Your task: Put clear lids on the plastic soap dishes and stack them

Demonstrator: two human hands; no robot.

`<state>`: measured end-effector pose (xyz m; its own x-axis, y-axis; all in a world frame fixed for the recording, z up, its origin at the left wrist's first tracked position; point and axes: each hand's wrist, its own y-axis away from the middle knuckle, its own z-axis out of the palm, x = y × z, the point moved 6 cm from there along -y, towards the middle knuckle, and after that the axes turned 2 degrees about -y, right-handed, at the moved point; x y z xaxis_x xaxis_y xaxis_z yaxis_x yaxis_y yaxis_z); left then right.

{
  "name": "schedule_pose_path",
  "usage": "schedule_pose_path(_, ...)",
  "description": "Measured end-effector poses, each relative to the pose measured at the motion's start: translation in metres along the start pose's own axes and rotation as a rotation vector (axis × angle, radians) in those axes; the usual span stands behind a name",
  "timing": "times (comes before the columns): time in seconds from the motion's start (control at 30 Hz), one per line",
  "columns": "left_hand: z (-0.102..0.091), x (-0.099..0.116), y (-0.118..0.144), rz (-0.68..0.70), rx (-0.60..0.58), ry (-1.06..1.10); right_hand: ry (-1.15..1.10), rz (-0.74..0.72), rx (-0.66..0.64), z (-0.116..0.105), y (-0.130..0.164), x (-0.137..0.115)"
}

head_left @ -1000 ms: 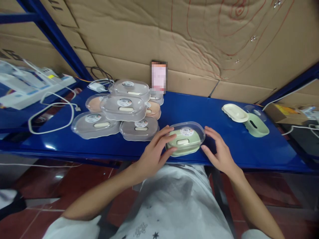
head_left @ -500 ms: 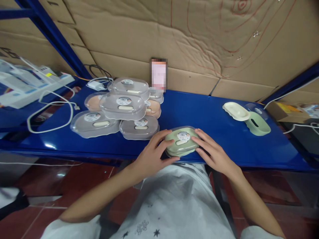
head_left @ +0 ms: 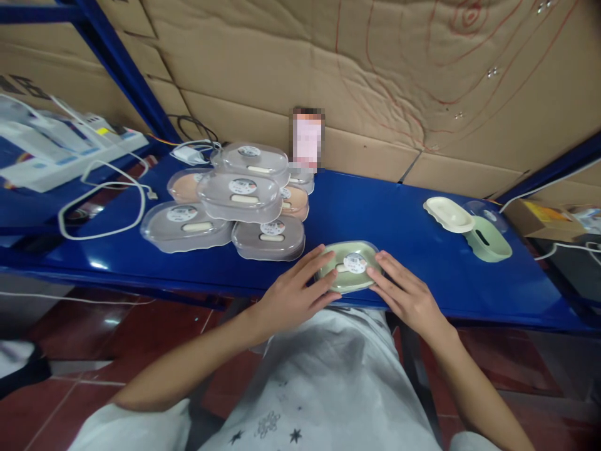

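A green soap box (head_left: 328, 274) with a clear lid and a round white label lies at the table's front edge. My left hand (head_left: 300, 289) grips its left end, with fingertips on the lid and the thumb side low at the front. Around the right end curls my right hand (head_left: 406, 288), its fingertips pressing on the lid's edge. Both hands are closed on the same box. Left of them, a grey soap box (head_left: 270, 245) with a clear lid belongs to a stack of several grey and peach ones.
To the right lie a cream tray (head_left: 448, 213), an open green box base (head_left: 491, 241) and a clear lid (head_left: 486, 213). A phone (head_left: 307, 138) leans on the cardboard wall at the back. A white cable (head_left: 101, 237) and a power strip (head_left: 75, 160) are at the left.
The green soap box has turned slightly and sits more level between my hands. My left fingers have shifted over its lid. The whole view has moved a little.
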<state>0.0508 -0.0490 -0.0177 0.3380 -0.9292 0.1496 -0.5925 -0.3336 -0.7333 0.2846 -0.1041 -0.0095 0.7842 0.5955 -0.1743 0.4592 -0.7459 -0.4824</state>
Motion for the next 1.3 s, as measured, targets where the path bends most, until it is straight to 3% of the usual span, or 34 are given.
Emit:
schedule_pose_path(0.43,0.003,-0.01,-0.004,-0.188,-0.088,0.112,-0.064,0.038,-0.017,-0.004,-0.012,0.012)
schedule_pose_path(0.7,0.006,-0.005,-0.006,-0.102,-0.097,0.08,-0.005,-0.022,0.021,-0.002,-0.001,0.008)
schedule_pose_path(1.3,0.012,-0.007,-0.006,-0.13,-0.165,0.08,0.298,-0.082,0.09,-0.004,0.001,-0.013)
